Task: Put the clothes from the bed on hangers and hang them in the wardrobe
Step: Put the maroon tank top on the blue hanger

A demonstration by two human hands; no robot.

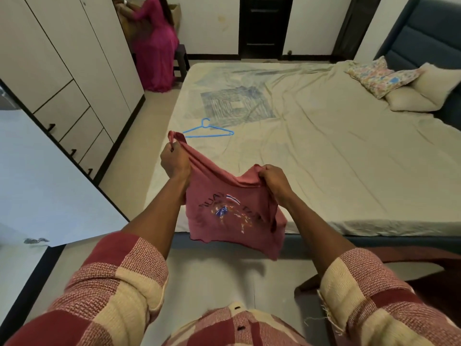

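A pink-red top point(232, 213) with a printed design hangs in the air over the near edge of the bed point(324, 158). My left hand point(174, 161) grips its left shoulder, bunched up high. My right hand point(274, 179) grips the other shoulder, a little lower. A blue plastic hanger point(208, 131) lies flat on the sheet just beyond my left hand, apart from the top. The wardrobe point(62, 71) stands along the left wall with its doors closed.
Pillows point(399, 83) lie at the bed's far right by the blue headboard. A person in a pink dress point(157, 46) stands at the far end of the wardrobe beside a dark stool. A strip of floor runs between bed and wardrobe.
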